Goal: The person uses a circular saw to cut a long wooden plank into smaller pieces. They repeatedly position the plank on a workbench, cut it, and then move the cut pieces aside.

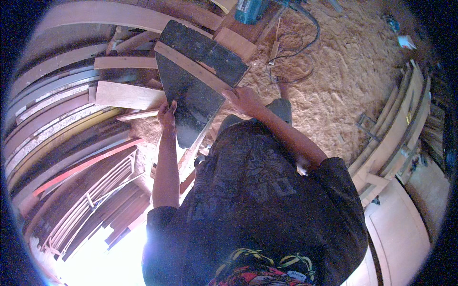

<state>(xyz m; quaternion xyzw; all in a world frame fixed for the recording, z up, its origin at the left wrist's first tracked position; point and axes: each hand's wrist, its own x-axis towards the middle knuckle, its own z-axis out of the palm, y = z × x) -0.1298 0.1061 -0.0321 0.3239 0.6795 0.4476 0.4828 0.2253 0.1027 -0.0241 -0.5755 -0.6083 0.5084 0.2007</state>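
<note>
A flat black board (pixel 183 93) with a slanted outline lies in front of me, tilted across the view. Across its top runs a narrow wooden strip (pixel 195 66). The near right end of that strip is in my right hand (pixel 244 101), its fingers closed round it. My left hand (pixel 167 116) is at the board's left edge, with the thumb up and the fingers curled; the edge appears to be between them, though some fingers are hidden. A short wooden block (pixel 235 43) sits just beyond the board's far right side.
A teal power tool (pixel 250 11) rests on wood at the top, its dark cable (pixel 315 28) looping over the shavings-covered floor (pixel 348 71). Long planks (pixel 62 128) are stacked at left, with a pale board end (pixel 126 95) close to my left hand. Curved wooden pieces (pixel 396 128) lean at right.
</note>
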